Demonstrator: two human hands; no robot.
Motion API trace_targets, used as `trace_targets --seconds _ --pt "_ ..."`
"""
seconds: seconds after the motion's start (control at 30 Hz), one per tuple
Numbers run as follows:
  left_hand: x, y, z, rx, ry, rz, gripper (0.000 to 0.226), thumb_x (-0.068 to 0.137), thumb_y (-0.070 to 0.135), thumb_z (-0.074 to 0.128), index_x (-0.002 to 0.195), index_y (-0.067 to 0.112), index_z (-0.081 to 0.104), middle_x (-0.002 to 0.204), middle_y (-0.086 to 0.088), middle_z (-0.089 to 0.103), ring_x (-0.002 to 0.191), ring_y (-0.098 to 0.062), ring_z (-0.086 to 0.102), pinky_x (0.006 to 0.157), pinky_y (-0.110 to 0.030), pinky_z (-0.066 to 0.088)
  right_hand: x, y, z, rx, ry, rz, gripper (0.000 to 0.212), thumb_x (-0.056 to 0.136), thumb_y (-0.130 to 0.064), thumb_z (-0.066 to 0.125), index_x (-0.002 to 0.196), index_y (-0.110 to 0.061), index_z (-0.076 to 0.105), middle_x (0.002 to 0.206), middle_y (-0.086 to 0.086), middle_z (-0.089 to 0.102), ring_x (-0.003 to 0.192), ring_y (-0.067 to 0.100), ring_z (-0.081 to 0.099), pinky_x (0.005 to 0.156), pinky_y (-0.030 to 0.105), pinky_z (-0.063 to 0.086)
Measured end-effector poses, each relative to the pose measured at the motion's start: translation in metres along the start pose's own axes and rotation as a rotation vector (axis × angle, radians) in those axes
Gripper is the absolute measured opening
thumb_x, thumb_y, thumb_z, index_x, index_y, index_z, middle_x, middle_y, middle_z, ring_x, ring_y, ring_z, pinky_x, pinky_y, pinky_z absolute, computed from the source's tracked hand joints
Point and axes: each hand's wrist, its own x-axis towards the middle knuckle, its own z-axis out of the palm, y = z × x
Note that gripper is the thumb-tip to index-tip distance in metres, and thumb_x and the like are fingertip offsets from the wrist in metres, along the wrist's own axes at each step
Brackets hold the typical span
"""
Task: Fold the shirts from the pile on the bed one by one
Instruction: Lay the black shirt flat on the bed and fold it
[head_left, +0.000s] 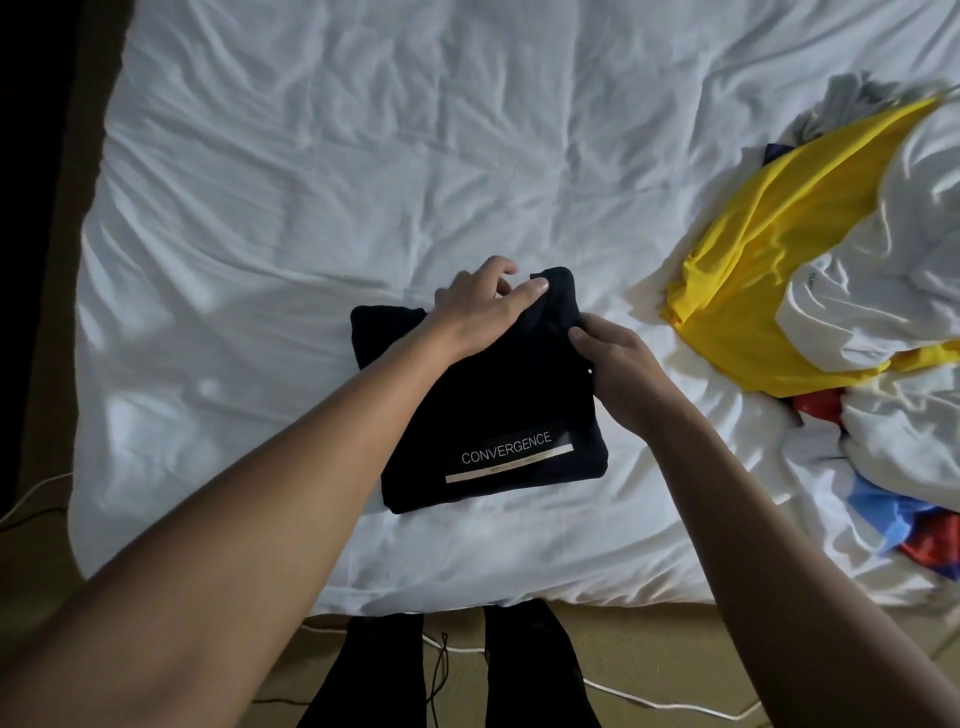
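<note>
Step in hand: late fold on one black shirt (493, 415). It lies near the front edge of the bed (311, 182), about mid-width, already down to a compact rectangle with the printed word facing up.

Left hand (483, 306): on the far end of the shirt, thumb laid over a raised corner, fingers curled behind it, so it grips the cloth there. Right hand (618, 364): fingers pinch the right edge just beside that corner. Both hands have hold of the same far-right bit, which stands bunched above the rest.

My read: that corner is being tucked or squared off, and the shirt is close to done. The next move calls for flattening the lump, lining up the far edge with the layer under it, then setting the shirt aside and reaching right for another.

Containers: no basket or box shows, so the bed does the holding. The pile (857, 312) sits on its right side, well apart from the black shirt. In it are a yellow shirt (753, 249) draped on top, white cloth (883, 291) over and under that, and red (818, 405), blue (878, 514) and grey (841, 104) bits poking out. I can't tell the count, because the pieces overlap.

Most of the task is left — the pile looks untouched.
</note>
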Motion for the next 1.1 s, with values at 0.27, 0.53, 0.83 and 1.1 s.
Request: trace_targets --seconds 0.27,0.53,0.83,1.1 --pt "0.005 0.005 -0.009 -0.067 -0.148 0.084 0.014 0.098 0.034 0.069 0.101 0.02 0.069 0.102 0.004 0.071 0.094 -0.012 0.066 0.087 -0.03 0.05 -0.007 0.015 -0.005 -0.007 -0.043 0.157 0.032 0.107 -0.031 0.055 0.119 -0.005 0.07 0.109 0.012 0.077 0.106 0.031 0.073 0.093 0.042 0.058" --pt "-0.003 -0.012 -0.005 -0.08 0.099 0.068 0.012 0.102 0.035 0.061 0.101 0.024 0.056 0.064 0.0 0.052 0.055 -0.007 0.045 0.061 -0.03 0.038 -0.013 0.027 -0.004 0.002 0.178 0.0 0.018 0.093 -0.019 0.077 0.092 -0.002 0.072 0.082 0.012 0.077 0.074 0.023 0.073 0.07 0.036 0.056" --pt "-0.024 -0.027 -0.027 0.202 0.008 0.027 0.025 0.092 0.039 0.072 0.112 0.031 0.06 0.11 0.005 0.066 0.111 -0.023 0.059 0.091 -0.036 0.041 -0.024 0.045 -0.002 0.1 0.215 0.1 0.037 0.08 -0.024 0.089 0.1 -0.008 0.063 0.092 0.014 0.077 0.08 0.028 0.075 0.074 0.04 0.061" --pt "-0.081 -0.043 0.009 0.345 0.592 0.219 0.046 0.096 0.034 0.064 0.133 0.009 0.057 0.13 -0.013 0.059 0.124 -0.037 0.054 0.103 -0.053 0.041 -0.043 0.059 -0.009 -0.101 0.02 0.127 0.034 0.101 -0.042 0.063 0.099 -0.01 0.072 0.09 0.003 0.076 0.084 0.015 0.07 0.077 0.032 0.053"
